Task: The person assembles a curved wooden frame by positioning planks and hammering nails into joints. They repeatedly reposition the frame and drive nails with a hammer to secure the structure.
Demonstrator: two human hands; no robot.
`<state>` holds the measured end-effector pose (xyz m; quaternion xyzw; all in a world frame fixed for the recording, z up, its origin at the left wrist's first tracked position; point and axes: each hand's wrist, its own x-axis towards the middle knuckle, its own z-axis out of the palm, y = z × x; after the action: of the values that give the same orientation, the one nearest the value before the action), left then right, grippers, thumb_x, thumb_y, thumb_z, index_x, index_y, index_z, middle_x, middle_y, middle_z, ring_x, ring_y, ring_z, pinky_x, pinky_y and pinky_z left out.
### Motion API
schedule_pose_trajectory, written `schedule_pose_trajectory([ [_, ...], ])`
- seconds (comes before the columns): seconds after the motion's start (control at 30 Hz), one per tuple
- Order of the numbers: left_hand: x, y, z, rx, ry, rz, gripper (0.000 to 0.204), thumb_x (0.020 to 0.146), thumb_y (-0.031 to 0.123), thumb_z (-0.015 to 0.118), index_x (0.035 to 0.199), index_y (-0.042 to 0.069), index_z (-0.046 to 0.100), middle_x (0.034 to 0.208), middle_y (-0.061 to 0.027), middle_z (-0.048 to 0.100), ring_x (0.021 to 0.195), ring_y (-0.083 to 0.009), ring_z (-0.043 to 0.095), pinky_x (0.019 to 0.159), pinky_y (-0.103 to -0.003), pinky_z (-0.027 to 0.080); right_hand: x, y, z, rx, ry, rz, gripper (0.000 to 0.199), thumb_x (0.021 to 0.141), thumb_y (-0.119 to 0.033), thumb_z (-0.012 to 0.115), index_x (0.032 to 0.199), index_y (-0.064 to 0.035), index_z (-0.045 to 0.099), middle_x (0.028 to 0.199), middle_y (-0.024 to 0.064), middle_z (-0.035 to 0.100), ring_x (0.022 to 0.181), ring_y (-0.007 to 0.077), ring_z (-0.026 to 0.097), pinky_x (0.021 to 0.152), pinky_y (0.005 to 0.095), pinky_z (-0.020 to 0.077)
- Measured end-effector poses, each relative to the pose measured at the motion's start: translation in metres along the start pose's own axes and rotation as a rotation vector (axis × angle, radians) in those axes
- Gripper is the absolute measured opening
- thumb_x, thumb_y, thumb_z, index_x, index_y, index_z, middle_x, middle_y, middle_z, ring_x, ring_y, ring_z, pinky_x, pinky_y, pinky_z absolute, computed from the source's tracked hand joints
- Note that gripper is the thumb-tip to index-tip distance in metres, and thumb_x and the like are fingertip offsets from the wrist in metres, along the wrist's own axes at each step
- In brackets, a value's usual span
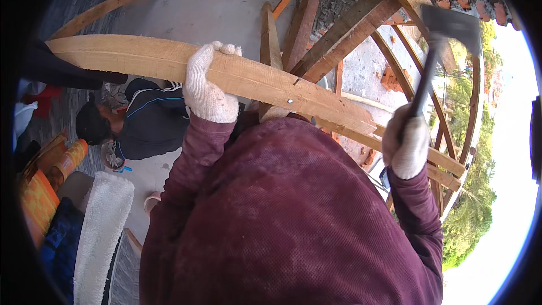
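A long wooden plank (152, 53) lies across in front of my chest, looking curved in this view. My left hand (210, 87), in a white knit glove, is closed around its upper edge left of the middle. A shiny nail head (290, 101) shows in the plank's face to the right of that hand, and a dark nail (296, 81) sticks out by the upper edge. On the right, my gloved right hand (407, 142) grips a hatchet (429, 73) by its dark handle. The hatchet is raised, its broad grey head above the hand, apart from the plank and slightly blurred.
Wooden beams (361, 28) cross behind the plank, with a timber frame (473, 107) at the right. Loose bricks (393, 79) lie beyond. A person in a dark jacket (158, 116) is bent low at left, beside a bucket (113, 157). White fleecy cloth (104, 231) is at lower left.
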<state>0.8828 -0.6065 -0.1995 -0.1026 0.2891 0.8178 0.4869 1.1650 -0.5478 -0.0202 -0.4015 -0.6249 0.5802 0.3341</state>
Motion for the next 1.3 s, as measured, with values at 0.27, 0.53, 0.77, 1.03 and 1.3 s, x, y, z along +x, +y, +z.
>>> schedule_pose_trajectory([
  [0.27, 0.012, -0.001, -0.015, 0.016, -0.107, 0.021, 0.028, 0.096, 0.02, 0.061, 0.111, -0.003, 0.06, 0.103, -0.0157, 0.063, 0.097, -0.0275, 0.064, 0.096, -0.045, 0.053, -0.043, 0.014, 0.001, -0.449, -0.017, 0.404, 0.055, 0.1, -0.058, 0.052, 0.09, -0.0035, 0.055, 0.052, -0.004, 0.043, 0.04, 0.006, 0.037, 0.038, 0.0225, 0.028],
  [0.53, 0.009, -0.002, 0.011, -0.018, 0.013, -0.074, 0.02, 0.095, 0.018, 0.058, 0.104, 0.0, 0.059, 0.094, -0.0119, 0.061, 0.093, -0.0254, 0.061, 0.096, -0.044, 0.051, -0.021, 0.007, -0.008, -0.948, -0.228, 0.381, 0.036, 0.096, -0.035, 0.064, 0.094, 0.0005, 0.06, 0.063, 0.0075, 0.056, 0.054, 0.0188, 0.055, 0.055, 0.0336, 0.0472],
  [0.77, 0.009, -0.003, 0.009, 0.047, -0.026, -0.027, 0.025, 0.097, 0.024, 0.057, 0.105, 0.0, 0.059, 0.097, -0.0129, 0.061, 0.095, -0.0264, 0.06, 0.1, -0.045, 0.048, 0.039, -0.07, -0.026, -0.38, 0.483, -0.345, 0.012, 0.086, 0.002, 0.059, 0.087, -0.0058, 0.05, 0.064, -0.0032, 0.038, 0.047, 0.0088, 0.035, 0.042, 0.0245, 0.0283],
  [1.03, 0.012, -0.013, 0.003, 0.038, -0.035, 0.069, 0.023, 0.094, 0.017, 0.06, 0.107, -0.003, 0.061, 0.097, -0.0141, 0.062, 0.093, -0.0284, 0.064, 0.09, -0.046, 0.054, -0.029, -0.001, -0.008, -1.194, -0.324, 0.544, 0.019, 0.077, -0.003, 0.058, 0.095, 0.0014, 0.063, 0.073, 0.0211, 0.064, 0.071, 0.0396, 0.068, 0.07, 0.0429, 0.0538],
  [1.3, 0.016, -0.008, 0.008, -0.001, -0.017, -0.034, 0.027, 0.096, 0.02, 0.06, 0.111, -0.003, 0.059, 0.099, -0.0138, 0.06, 0.1, -0.0281, 0.062, 0.099, -0.045, 0.05, -0.033, 0.036, -0.016, -1.338, -0.279, 0.393, 0.012, 0.084, -0.008, 0.063, 0.094, -0.0029, 0.059, 0.064, 0.0207, 0.061, 0.064, 0.0399, 0.067, 0.057, 0.0455, 0.0508],
])
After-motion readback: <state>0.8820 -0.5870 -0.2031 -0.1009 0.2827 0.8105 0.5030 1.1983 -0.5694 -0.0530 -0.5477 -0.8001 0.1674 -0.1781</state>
